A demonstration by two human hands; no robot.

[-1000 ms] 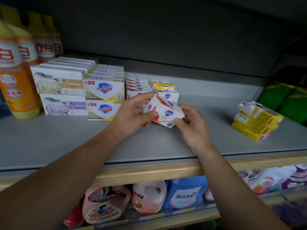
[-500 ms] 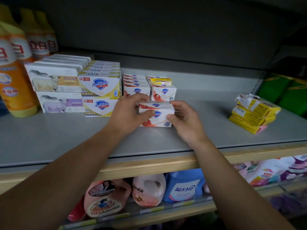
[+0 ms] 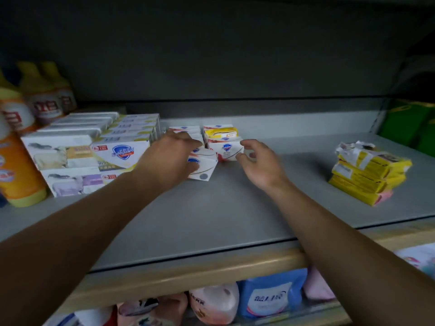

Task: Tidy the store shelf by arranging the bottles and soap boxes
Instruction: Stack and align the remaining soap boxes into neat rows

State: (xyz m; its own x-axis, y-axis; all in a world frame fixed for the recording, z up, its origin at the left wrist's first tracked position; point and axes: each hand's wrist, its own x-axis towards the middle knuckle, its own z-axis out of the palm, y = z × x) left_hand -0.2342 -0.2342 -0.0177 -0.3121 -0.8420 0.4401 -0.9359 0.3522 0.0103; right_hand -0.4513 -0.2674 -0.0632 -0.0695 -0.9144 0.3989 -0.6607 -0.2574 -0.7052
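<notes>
Grey shelf point(image 3: 211, 220) with a pale wooden front edge, dark back panel behind; lighting dim, image slightly blurred. Far left: orange and yellow bottles point(image 3: 16, 161) standing upright in a row running toward the back. Just right of them, two stacked rows of white soap boxes with an animal picture point(image 3: 61, 156), and touching those, stacked Safeguard boxes point(image 3: 122, 152) with a blue shield logo. Centre of the shelf: rows of small white soap boxes point(image 3: 226, 149), one yellow-topped box point(image 3: 220, 132) behind the right-hand row. Left hand point(image 3: 169, 158) reaches in over the left-hand row; its fingers lie curled over a small white box point(image 3: 202, 169) that sits tilted at the front of that row, one corner toward the shelf edge. Whether the fingers actually grip it or only rest on it cannot be told. Right hand point(image 3: 259, 161) is just right of the right-hand row, fingers loosely curved and spread, thumb near the front box's end, holding nothing. The two hands are apart. Right side, well apart from the rows: a loose stack of yellow packets point(image 3: 369, 170), top wrapper crumpled. Green packages point(image 3: 409, 123) far right at the back. Lower shelf beneath: pink, white and blue detergent jugs point(image 3: 270, 295).
</notes>
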